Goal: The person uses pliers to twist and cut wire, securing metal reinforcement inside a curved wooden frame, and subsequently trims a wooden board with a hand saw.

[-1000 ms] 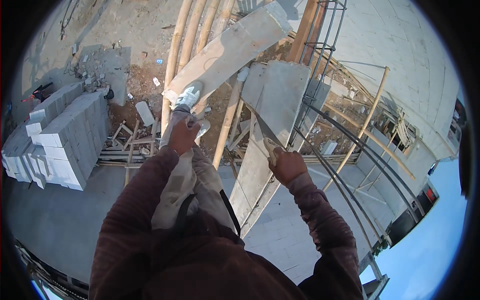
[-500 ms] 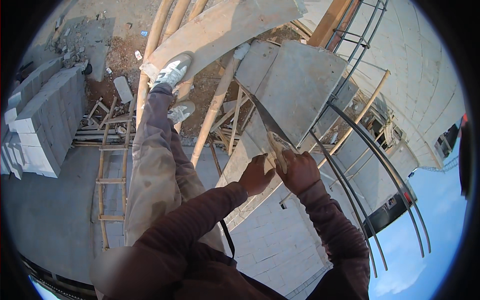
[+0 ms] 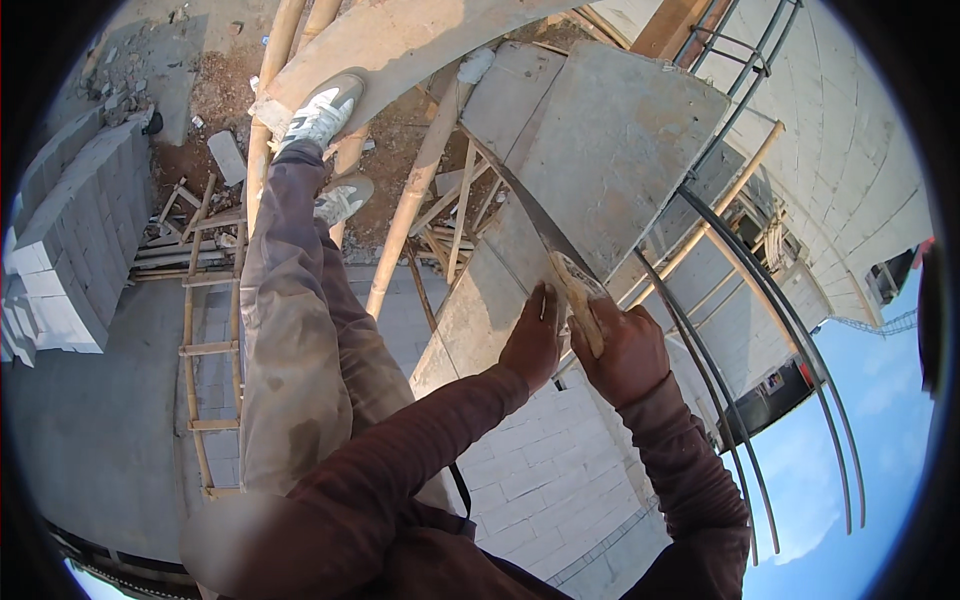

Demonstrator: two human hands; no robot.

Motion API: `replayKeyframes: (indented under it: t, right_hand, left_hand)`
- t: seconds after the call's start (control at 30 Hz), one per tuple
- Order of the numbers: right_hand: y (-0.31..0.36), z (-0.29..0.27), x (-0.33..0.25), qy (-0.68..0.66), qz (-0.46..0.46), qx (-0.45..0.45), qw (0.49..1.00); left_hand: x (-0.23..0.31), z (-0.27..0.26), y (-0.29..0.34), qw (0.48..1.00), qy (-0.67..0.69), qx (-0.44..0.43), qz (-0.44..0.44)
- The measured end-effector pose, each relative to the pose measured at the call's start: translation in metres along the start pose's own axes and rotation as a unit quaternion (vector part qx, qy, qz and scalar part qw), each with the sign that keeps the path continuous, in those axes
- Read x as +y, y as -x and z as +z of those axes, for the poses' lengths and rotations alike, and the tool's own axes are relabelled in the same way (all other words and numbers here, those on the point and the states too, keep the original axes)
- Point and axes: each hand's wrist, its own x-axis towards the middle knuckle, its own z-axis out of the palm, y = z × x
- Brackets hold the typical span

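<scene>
While both hands grip, saw point(image 3: 545, 240) bisects block point(image 3: 590, 170) edge

Down below, a stack of pale grey rectangular building blocks point(image 3: 70, 240) sits left of a bamboo ladder point(image 3: 205, 330) lying flat. Thick bamboo scaffold poles point(image 3: 415, 195) cross overhead of reddish dirt, and curved dark steel rebars point(image 3: 740, 330) arc at right.

Near the frame's centre, the right hand point(image 3: 628, 350) is gripping a saw point(image 3: 545, 240) by its handle, the left hand point(image 3: 533, 340) touching beside it. The blade is lying across a grey block point(image 3: 620, 150), upper centre. A shoe point(image 3: 322, 108) is resting on a plank point(image 3: 400, 40), upper left.
</scene>
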Motion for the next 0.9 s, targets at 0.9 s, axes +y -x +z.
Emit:
replayKeyframes:
  t: [0.9]
  right_hand:
    - [-0.043, -0.006, -0.021, 0.020, 0.067, -0.082, 0.994]
  left_hand:
    - [0.005, -0.015, 0.003, 0.983, 0.175, -0.005, -0.061]
